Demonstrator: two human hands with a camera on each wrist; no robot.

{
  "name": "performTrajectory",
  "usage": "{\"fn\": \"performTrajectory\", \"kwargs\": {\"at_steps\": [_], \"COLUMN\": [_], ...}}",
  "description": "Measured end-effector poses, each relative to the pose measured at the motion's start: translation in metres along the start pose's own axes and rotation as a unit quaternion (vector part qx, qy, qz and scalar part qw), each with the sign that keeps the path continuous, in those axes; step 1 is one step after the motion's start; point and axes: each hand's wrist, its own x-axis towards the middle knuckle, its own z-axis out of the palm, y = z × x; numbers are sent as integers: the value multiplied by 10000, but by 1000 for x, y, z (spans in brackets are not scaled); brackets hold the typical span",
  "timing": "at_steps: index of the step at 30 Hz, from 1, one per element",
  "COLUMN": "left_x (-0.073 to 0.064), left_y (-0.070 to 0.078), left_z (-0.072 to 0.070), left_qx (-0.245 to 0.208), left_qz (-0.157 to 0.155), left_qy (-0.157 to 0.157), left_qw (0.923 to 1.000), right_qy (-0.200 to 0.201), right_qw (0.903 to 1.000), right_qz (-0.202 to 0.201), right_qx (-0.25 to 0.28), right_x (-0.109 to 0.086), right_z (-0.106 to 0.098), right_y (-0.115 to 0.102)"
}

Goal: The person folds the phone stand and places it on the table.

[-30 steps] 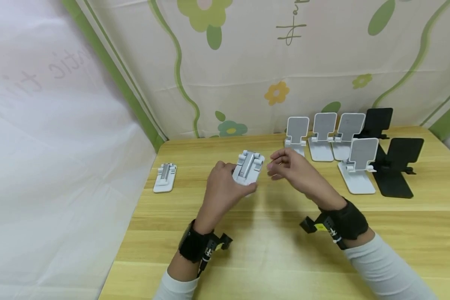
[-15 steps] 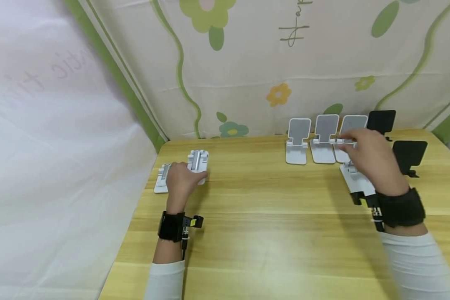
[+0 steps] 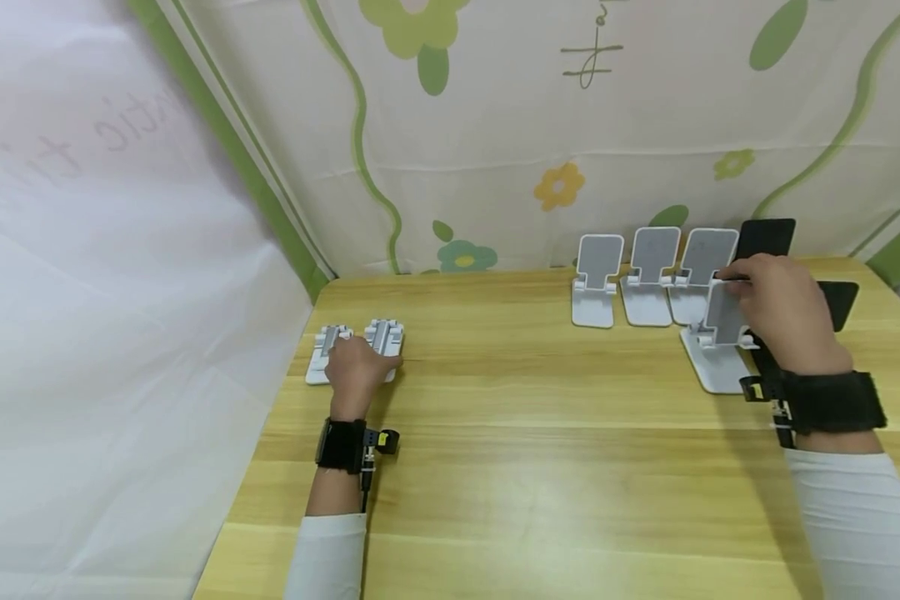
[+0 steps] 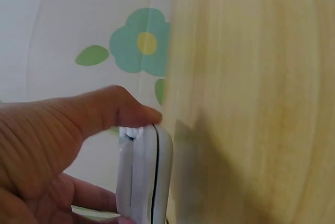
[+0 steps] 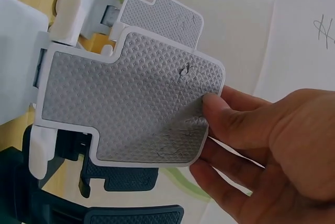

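At the left of the table, my left hand grips a folded white phone stand between thumb and fingers. In the left wrist view, the thumb lies on one edge of that stand, close by the wood. Partly hidden behind this hand is a second folded white phone stand. On the right side, my right hand pinches the top edge of the upright plate of an unfolded white phone stand. Its grey textured pad faces the right wrist camera, the thumb on its front and fingers behind.
Several more unfolded white phone stands, one at the left end, line the back edge of the table. Black phone stands stand behind and beside my right hand. A patterned cloth hangs behind the table.
My left hand has carried the folded stand from mid-table leftward and down beside the other folded one. My right hand has moved right to the front white stand and now pinches its plate.
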Motion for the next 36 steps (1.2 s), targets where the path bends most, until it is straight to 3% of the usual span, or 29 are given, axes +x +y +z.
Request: {"fn": "performTrajectory", "kwargs": {"at_steps": [5,17,28,30,36], "left_x": [-1,2,-2,-5,-22], "left_y": [-5,-18,-13,-9,16], "left_z": [-1,-1,-13,-16,-32], "left_qx": [135,278,128,150,278], "left_qz": [-67,-178,-131,-59,324], "left_qy": [-100,-313,-724,-645,103], "left_qw": [9998,9990,9972,9978,9990], "right_qy": [-96,171,-97,-152,134], "right_qw": [9999,9998,9995,9991,9977], "right_qz": [-24,-13,-185,-304,-649], "right_qx": [-65,-106,-227,-238,-135], "right_x": [0,-4,-1,0,1], "right_z": [1,7,1,-3,-14], "right_y": [-2,-9,-2,-3,-29]}}
